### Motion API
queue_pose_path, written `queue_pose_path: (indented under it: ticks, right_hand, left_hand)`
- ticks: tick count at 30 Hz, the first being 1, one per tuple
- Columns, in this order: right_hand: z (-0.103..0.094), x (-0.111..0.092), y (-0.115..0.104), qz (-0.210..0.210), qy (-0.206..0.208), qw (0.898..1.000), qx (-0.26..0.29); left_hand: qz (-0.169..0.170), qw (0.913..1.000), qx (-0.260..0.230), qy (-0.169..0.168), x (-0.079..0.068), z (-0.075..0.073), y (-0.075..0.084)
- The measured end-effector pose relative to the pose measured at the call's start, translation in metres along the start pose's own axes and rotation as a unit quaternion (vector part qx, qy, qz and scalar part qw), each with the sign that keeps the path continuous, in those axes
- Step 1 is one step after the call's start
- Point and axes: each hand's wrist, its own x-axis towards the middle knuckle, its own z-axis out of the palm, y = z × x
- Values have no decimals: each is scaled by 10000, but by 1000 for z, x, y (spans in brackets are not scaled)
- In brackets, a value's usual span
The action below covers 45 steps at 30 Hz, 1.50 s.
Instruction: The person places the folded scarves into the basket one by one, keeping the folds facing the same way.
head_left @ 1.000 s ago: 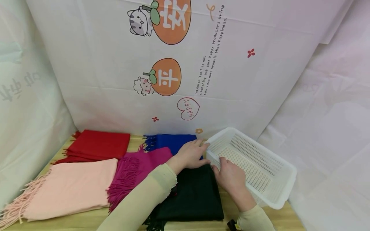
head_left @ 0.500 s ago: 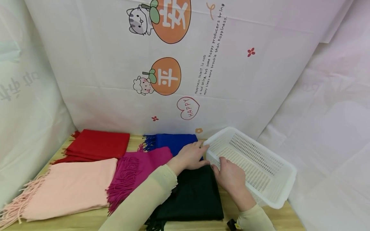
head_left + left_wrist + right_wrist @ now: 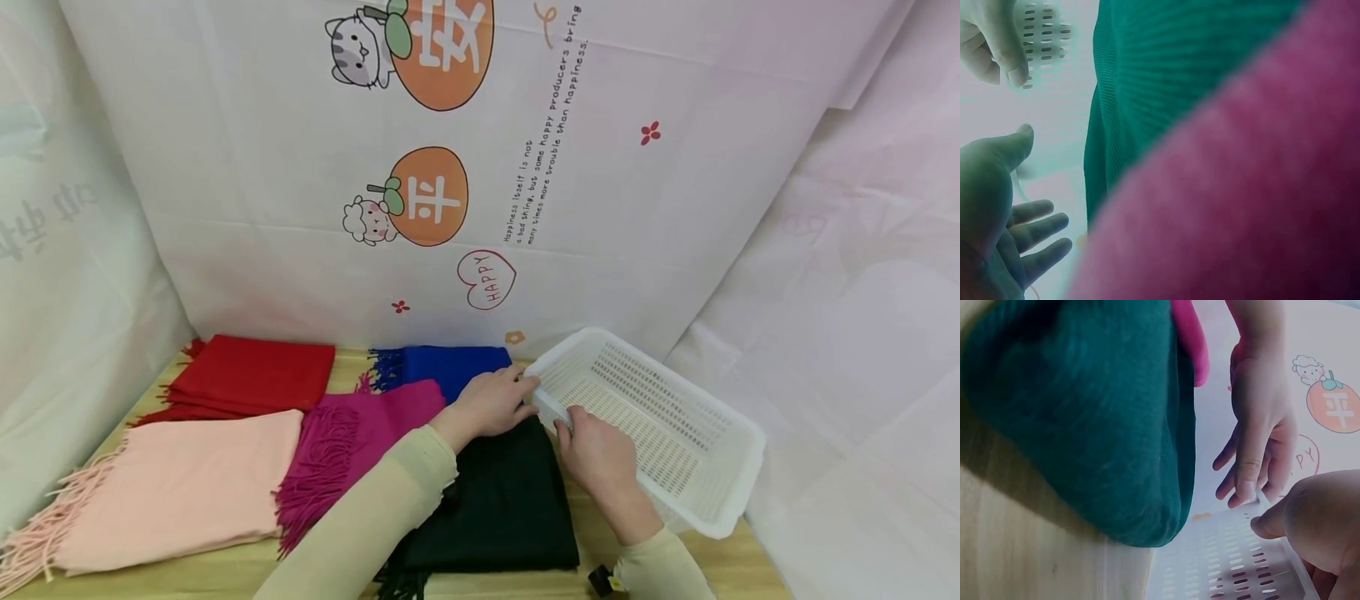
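A white perforated plastic basket (image 3: 660,404) stands at the right, angled on the wooden surface. My right hand (image 3: 600,458) grips its near left rim, thumb on the outer side and fingers over the edge. At the basket's back left corner, my left hand (image 3: 487,404) reaches the rim with its fingertips. The left wrist view shows the left hand's fingers (image 3: 1038,240) spread and fairly straight. A folded dark green scarf (image 3: 510,508) lies under the left forearm, beside the basket. Behind the left hand, a folded blue scarf (image 3: 453,367) is partly hidden.
Left of the green scarf lies a magenta fringed scarf (image 3: 390,417). Farther left are a pale pink scarf (image 3: 187,483) and a red one (image 3: 262,375). A small black object (image 3: 600,581) sits by the right sleeve. White printed cloth (image 3: 600,208) walls the back.
My left thumb has drawn in slightly, away from the right hand. The right thumb has shifted a little on the rim, and the basket appears slightly farther left.
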Motion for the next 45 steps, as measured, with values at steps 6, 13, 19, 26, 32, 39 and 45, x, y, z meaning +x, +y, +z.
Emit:
queue_pose_path:
  ticks: [6,13,19,26,32,39,45]
  right_hand:
    - [1,0,4,66,-103,9999,68]
    - [-1,0,8,-18,-91,9998,155]
    - [-3,-1,12,-382,206,9989,191]
    - [-3,0,18,-382,-57,9987,321]
    - [-4,2,26,-290,-386,9984,296]
    - [-5,4,37,-340,-686,9969,160]
    - [-8,6,43,-504,-789,9955,151]
  left_hand:
    - [137,9997,52,213,0,-4,-1]
    - [140,9996,-25,259,-3,-8,1]
    - [84,9998,-86,183,-5,-12,3]
    - [27,9997,-217,53,-11,-16,7]
    - [73,9997,-233,51,-14,-19,10]
    - [108,9997,-225,11,-16,-20,13]
    - [167,9997,-183,29,-18,-21,15]
